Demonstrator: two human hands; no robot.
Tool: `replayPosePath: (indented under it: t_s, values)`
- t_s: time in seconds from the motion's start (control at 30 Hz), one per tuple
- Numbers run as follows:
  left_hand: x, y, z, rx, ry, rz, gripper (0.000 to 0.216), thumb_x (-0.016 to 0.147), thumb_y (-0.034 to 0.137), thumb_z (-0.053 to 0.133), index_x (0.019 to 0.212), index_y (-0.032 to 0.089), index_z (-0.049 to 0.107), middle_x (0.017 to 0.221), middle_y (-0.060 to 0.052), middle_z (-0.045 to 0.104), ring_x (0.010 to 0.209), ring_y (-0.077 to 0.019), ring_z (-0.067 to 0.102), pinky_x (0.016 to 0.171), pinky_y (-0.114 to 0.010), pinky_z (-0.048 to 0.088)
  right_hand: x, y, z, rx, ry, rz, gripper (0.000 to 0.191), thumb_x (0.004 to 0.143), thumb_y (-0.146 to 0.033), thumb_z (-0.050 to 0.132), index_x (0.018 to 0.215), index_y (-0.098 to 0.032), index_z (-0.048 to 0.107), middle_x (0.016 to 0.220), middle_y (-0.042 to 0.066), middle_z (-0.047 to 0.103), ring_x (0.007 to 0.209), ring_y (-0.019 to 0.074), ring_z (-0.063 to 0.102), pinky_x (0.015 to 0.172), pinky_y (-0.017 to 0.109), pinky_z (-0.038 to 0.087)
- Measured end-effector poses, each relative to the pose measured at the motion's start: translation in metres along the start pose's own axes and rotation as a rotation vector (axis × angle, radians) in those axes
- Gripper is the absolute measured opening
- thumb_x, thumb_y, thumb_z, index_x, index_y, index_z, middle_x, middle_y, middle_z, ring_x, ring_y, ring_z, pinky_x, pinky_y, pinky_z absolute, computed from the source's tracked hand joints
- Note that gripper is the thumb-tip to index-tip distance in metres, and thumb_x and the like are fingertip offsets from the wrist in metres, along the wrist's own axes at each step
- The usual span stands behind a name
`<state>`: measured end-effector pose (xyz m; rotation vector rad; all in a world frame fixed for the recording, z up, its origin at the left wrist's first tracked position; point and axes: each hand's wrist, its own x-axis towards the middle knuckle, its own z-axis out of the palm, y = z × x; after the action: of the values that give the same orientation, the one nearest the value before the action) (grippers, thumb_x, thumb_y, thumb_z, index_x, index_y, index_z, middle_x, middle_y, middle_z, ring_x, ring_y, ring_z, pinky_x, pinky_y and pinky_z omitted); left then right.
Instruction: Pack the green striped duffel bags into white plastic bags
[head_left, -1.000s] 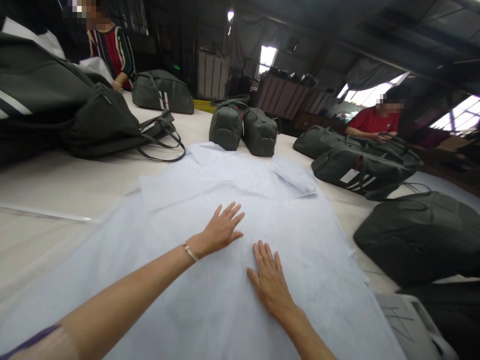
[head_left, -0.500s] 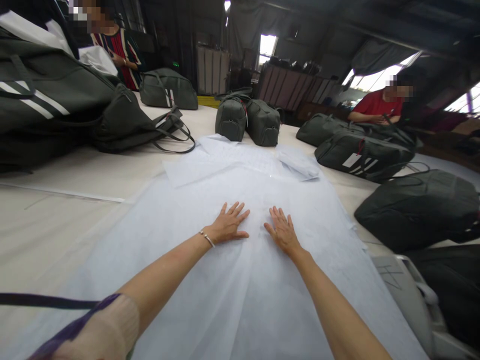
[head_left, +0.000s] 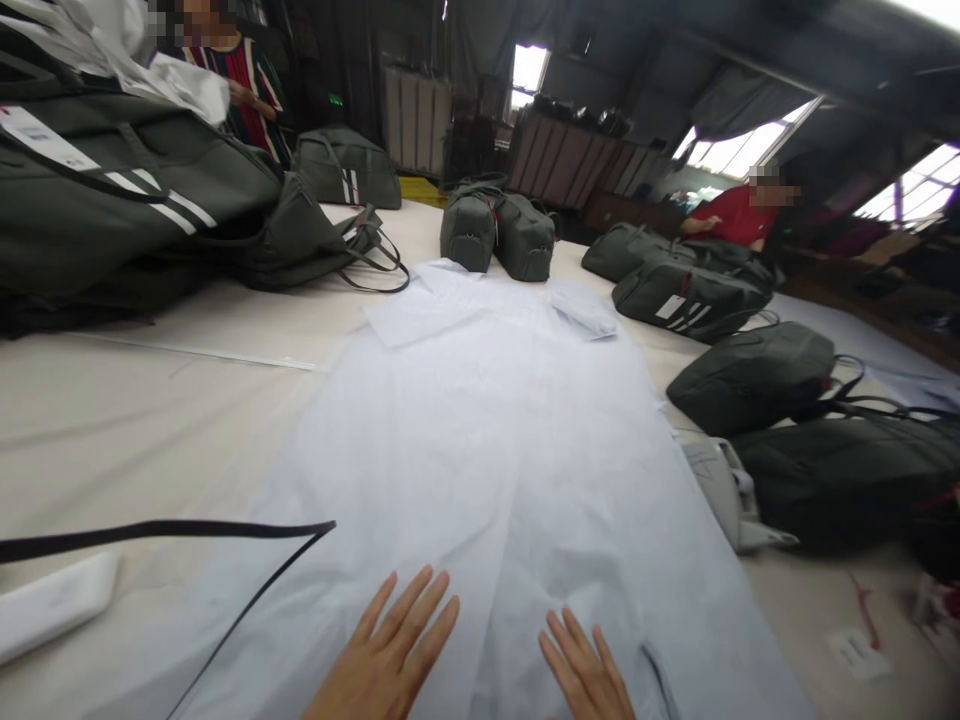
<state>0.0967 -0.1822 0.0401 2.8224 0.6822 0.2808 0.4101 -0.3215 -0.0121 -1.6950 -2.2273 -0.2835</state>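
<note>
A long white sheet point(head_left: 442, 450), thin like tissue paper and slightly creased, runs down the middle of the table point(head_left: 210, 420). Over its near part is my left hand point(head_left: 397, 640), palm down with fingers stretched out. To the right, my right hand point(head_left: 585, 670) also lies over the sheet, its fingers extended, partly cut off by the bottom edge. Both hands hold nothing. Left of my left hand, a black strap point(head_left: 225, 527) bends across the sheet. Smaller folded white sheets point(head_left: 581, 310) rest at the far end.
Dark green duffel bags with white stripes stand along the left point(head_left: 97, 180), at the far end point(head_left: 469, 225) and on the right point(head_left: 757, 370). A grey plastic device point(head_left: 724, 490) sits at the right edge. Two people, one in red point(head_left: 727, 215) and one in stripes point(head_left: 251, 90), stand beyond.
Both my hands have slid back toward me, from mid-sheet to the near edge of view. The view has shifted, bringing the bent black strap and a white object at lower left into sight.
</note>
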Motion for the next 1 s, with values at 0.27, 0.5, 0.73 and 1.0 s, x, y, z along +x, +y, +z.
replayPosePath:
  t_s: [0.27, 0.5, 0.73, 1.0]
  values:
    - [-0.038, 0.014, 0.043, -0.067, -0.337, -0.167, 0.061, 0.079, 0.010, 0.061, 0.136, 0.031, 0.053, 0.141, -0.009, 0.056, 0.130, -0.0322, 0.052, 0.110, -0.056, 0.041, -0.044, -0.047, 0.056, 0.090, -0.219, 0.192, 0.086, 0.083, -0.065, 0.056, 0.152, -0.037, 0.013, 0.143, 0.007, 0.048, 0.121, 0.0405, 0.057, 0.091, 0.060, 0.053]
    - [-0.029, 0.014, -0.042, -0.291, -0.084, -0.245, 0.026, 0.093, 0.025, 0.053, 0.114, 0.032, 0.066, 0.125, -0.002, 0.068, 0.119, -0.0226, 0.061, 0.111, -0.043, 0.042, -0.026, -0.079, 0.088, 0.110, -0.230, 0.492, 0.067, 0.091, -0.048, 0.052, 0.151, -0.036, 0.026, 0.148, 0.006, 0.042, 0.134, 0.0397, 0.042, 0.103, 0.066, 0.042]
    - [0.005, 0.042, -0.092, -0.488, -0.256, -0.371, 0.032, 0.095, 0.037, 0.047, 0.118, 0.032, 0.067, 0.121, 0.000, 0.070, 0.110, -0.0212, 0.065, 0.100, -0.032, 0.049, -0.008, -0.043, 0.067, 0.276, -0.217, 0.262, 0.059, 0.095, -0.043, 0.046, 0.151, -0.030, 0.031, 0.154, 0.002, 0.029, 0.140, 0.0322, 0.036, 0.110, 0.054, 0.041]
    - [0.066, 0.064, -0.065, -0.568, -0.528, -0.544, 0.033, 0.086, 0.044, 0.055, 0.106, 0.023, 0.072, 0.088, -0.003, 0.076, 0.075, -0.0221, 0.071, 0.069, -0.029, 0.054, -0.006, -0.034, 0.055, 0.384, -0.103, 0.275, 0.054, 0.096, -0.046, 0.045, 0.145, -0.025, 0.045, 0.149, 0.005, 0.043, 0.138, 0.0305, 0.041, 0.110, 0.051, 0.044]
